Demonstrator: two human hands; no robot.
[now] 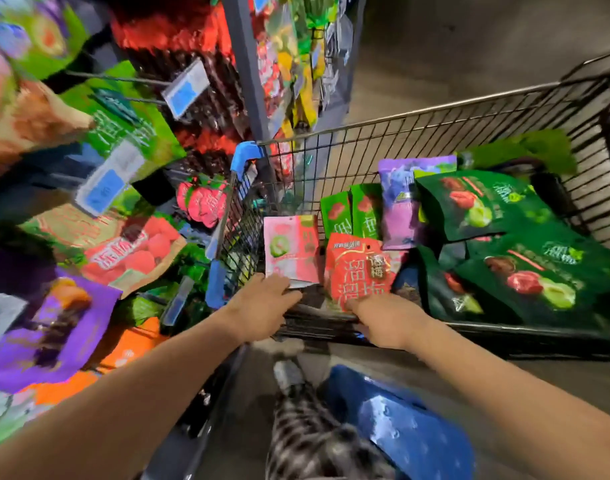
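Head view: left hand [262, 306] pinches the bottom edge of a pink packet [291, 249], right hand [386, 320] grips the bottom of a red packet [360, 271]. Both packets stand side by side inside the wire cart [435, 109] at its near end, left of dark green packets [487, 202].

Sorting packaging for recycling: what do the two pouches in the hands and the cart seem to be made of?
Pink pouch, held by the left hand: probably thin plastic film, matte print, flat heat-sealed edge. Red pouch, in the right hand: likely the same film, slightly glossy where light catches it. Cart: metal wire, dark grid of thin rods; blue corner cap looks plastic.
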